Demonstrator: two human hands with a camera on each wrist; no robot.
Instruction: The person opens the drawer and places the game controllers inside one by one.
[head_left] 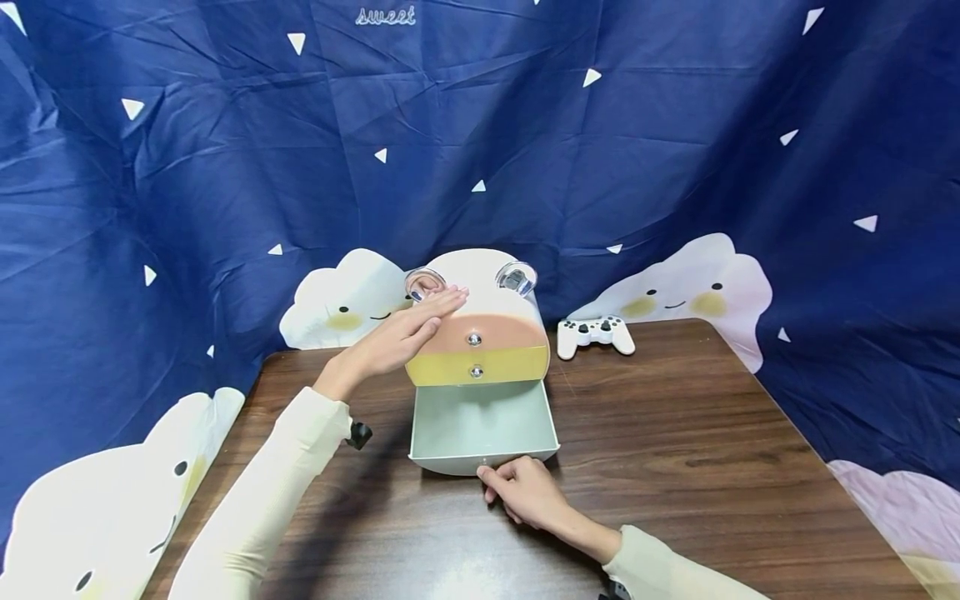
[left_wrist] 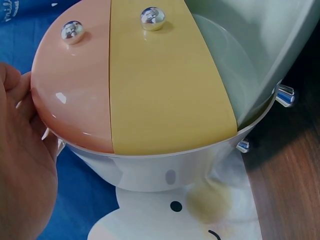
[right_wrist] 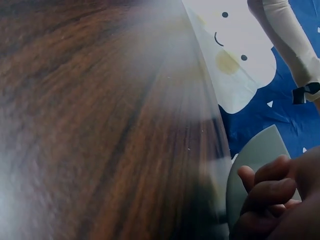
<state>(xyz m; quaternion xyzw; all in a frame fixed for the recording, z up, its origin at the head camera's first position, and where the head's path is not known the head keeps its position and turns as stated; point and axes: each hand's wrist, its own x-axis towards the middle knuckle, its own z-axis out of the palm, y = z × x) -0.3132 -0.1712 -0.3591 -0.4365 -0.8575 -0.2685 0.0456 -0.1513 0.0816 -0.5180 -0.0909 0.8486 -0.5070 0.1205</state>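
A small rounded drawer cabinet (head_left: 480, 267) with ear-like silver rings on top stands toward the back of the table. Its pink drawer (head_left: 450, 335) and yellow drawer (head_left: 517, 364) are closed, each with a round silver knob. The pale green bottom drawer (head_left: 483, 417) is pulled out, and nothing shows inside. My left hand (head_left: 405, 333) rests with straight fingers on the cabinet's top left, above the pink drawer (left_wrist: 70, 100). At the front of the green drawer, my right hand (head_left: 528, 492) has curled fingers and pinches the knob, mostly hidden by thumb and fingers.
A white game controller (head_left: 596, 333) lies right of the cabinet near the table's back edge. The dark wood table (head_left: 675, 450) extends on both sides. Behind it hangs a blue curtain (head_left: 480, 125) printed with clouds and triangles.
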